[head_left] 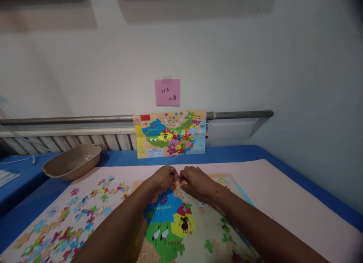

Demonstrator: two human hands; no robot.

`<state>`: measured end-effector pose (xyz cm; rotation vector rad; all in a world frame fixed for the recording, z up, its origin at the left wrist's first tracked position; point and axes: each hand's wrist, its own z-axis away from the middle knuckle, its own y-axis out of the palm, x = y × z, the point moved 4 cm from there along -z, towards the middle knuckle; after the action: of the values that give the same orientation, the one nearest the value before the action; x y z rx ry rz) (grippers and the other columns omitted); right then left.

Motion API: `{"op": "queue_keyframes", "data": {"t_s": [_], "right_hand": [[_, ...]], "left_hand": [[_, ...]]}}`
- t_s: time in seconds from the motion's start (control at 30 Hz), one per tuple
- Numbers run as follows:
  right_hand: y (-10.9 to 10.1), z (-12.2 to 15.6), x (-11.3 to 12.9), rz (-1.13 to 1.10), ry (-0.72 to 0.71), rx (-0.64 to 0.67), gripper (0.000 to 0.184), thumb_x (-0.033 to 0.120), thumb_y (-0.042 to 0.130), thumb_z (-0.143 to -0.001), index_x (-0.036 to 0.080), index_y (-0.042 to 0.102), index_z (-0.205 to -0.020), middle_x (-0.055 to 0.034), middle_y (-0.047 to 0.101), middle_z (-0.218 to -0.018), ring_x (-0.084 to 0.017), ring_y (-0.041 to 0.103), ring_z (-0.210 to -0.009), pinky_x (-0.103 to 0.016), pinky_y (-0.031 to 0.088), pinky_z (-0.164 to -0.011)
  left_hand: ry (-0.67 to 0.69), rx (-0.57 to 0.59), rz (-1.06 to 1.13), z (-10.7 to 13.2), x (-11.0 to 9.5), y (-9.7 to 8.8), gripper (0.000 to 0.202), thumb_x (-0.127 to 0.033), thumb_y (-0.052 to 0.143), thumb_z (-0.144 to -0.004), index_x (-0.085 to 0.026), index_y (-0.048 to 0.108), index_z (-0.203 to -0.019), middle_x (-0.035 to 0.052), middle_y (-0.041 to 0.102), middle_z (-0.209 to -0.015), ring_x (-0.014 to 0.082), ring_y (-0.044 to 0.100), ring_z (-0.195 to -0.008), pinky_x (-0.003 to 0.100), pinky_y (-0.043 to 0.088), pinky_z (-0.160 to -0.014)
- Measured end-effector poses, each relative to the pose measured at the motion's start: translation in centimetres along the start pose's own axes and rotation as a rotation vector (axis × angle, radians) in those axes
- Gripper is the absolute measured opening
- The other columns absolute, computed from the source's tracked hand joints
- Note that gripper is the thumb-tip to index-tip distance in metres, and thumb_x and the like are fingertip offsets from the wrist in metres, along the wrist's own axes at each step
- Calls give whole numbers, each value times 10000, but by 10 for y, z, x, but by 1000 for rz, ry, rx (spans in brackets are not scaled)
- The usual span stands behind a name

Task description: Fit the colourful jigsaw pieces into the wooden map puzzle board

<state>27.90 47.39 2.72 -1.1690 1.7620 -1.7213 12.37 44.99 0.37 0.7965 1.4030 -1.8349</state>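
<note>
A partly assembled map jigsaw puzzle (163,214) lies on its board (198,225), with blue, green and yellow regions joined on the left side. Both hands meet over the far edge of the joined pieces. My left hand (166,177) has its fingers curled and pinched together. Close beside it on the right, my right hand (197,181) is also closed, thumb against fingers. Whatever sits between the fingertips is too small and hidden to make out. Several loose pieces, such as a green piece (209,245), rest on the board's right part.
Many loose puzzle pieces (64,236) are scattered on the pink sheet (283,202) at left. A beige basin (75,161) stands at the back left of the blue table (238,151). A printed reference map (171,134) hangs from a metal pipe (241,114) below a pink note (167,93).
</note>
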Motion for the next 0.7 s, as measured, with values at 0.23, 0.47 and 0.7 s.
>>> {"op": "queue_keyframes", "data": {"t_s": [0.23,0.47,0.7], "right_hand": [[-6,3,4,9,13,3,82,228,606,-819,190,619,-892,-50,626,-920,-198,521,-844,-303,284,-717],[-13,28,25,24,-25,-45,150,161,496,-918,186,626,-850,-50,627,-899,-187,509,-818,-319,300,-749],[-10,54,51,74,-88,83,162,178,519,-933,195,641,-828,-63,624,-907,-217,521,-877,-351,312,-776]], "left_hand": [[49,9,38,2,-1,-1,129,-114,522,-660,-153,598,-757,-27,538,-569,107,447,-442,192,335,-423],[48,-21,38,-1,3,-1,183,-121,535,-671,-142,654,-809,4,611,-604,134,512,-482,206,353,-447],[71,-29,56,-6,6,-3,207,-97,546,-629,-139,675,-786,19,649,-647,160,576,-567,222,391,-517]]}}
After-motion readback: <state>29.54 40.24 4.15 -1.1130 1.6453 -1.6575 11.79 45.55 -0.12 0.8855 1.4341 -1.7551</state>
